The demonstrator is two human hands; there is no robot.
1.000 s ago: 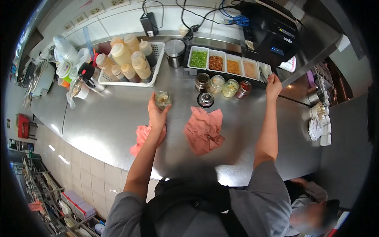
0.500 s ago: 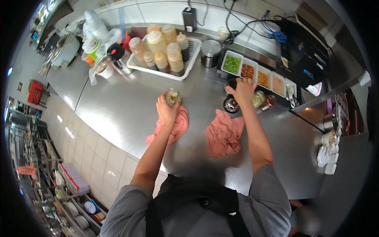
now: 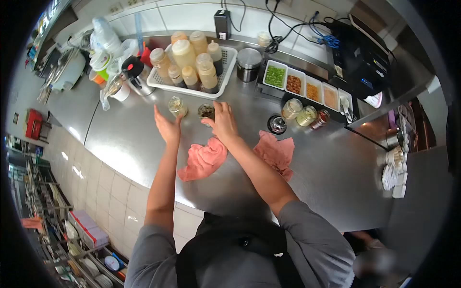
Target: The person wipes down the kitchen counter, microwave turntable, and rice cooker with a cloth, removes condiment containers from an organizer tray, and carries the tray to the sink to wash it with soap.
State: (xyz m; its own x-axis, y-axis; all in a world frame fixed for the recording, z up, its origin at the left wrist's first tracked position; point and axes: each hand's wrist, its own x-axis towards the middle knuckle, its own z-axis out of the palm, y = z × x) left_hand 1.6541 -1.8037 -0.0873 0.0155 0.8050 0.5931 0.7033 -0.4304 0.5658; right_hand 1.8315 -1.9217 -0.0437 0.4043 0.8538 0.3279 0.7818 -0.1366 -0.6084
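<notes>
My right hand (image 3: 224, 123) is curled round the side of a glass jar of dark contents (image 3: 206, 112) – just in front of the white basket (image 3: 227, 77). My left hand (image 3: 168, 128) is spread – beside the pale-filled jar (image 3: 177, 106), also before the basket; contact I can't tell.

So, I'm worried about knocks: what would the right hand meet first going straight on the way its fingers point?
Apart from the dark-filled jar it holds, the right hand would probably meet the white basket first, near its front right corner, though depth is hard to judge.
</notes>
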